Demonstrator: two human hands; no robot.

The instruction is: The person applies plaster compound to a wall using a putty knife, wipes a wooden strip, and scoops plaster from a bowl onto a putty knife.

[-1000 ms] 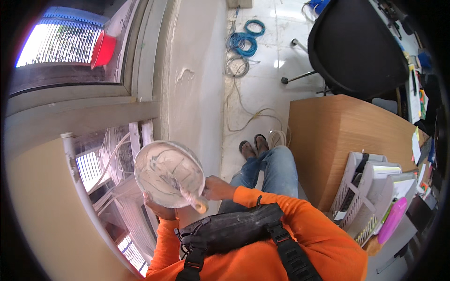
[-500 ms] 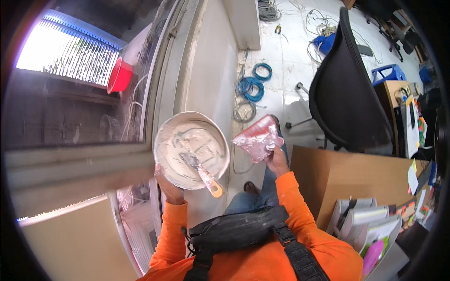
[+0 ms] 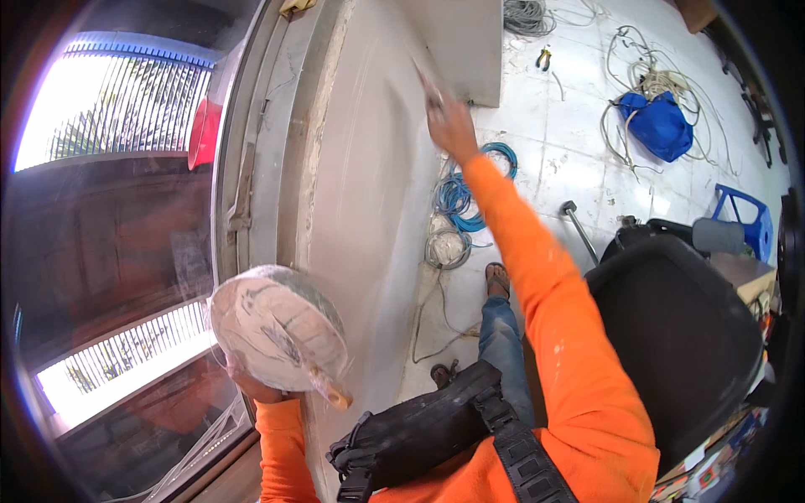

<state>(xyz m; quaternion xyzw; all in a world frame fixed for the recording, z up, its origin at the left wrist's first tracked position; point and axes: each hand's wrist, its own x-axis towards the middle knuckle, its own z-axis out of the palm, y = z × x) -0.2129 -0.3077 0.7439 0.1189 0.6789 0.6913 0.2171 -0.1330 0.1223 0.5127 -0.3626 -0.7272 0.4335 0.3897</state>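
Note:
My left hand [image 3: 251,381] grips the round tub [image 3: 329,314] of pale filler paste from beneath and its outer side, beside the window. The tub is tilted. A putty knife [image 3: 329,388] with an orange-tipped handle lies in the paste, its handle sticking out over the near rim. Far forward, my right hand [image 3: 451,126] is closed on a reddish plastic spreader [image 3: 428,82], seen almost edge-on at the pale wall panel [image 3: 360,193]. Faint vertical streaks mark that panel. Motion blurs the right fingers somewhat.
Blue cable coils [image 3: 457,201] lie on the tiled floor by the wall's foot. A black office chair [image 3: 671,335] stands close on my right. Farther off are pliers [image 3: 544,59], a blue bag [image 3: 658,126] among loose cables and a blue stool [image 3: 746,222].
My right hand has swung forward and up with the spreader, from beside the tub to the wall panel. The tub has shifted left and nearer and tilted. My view has turned.

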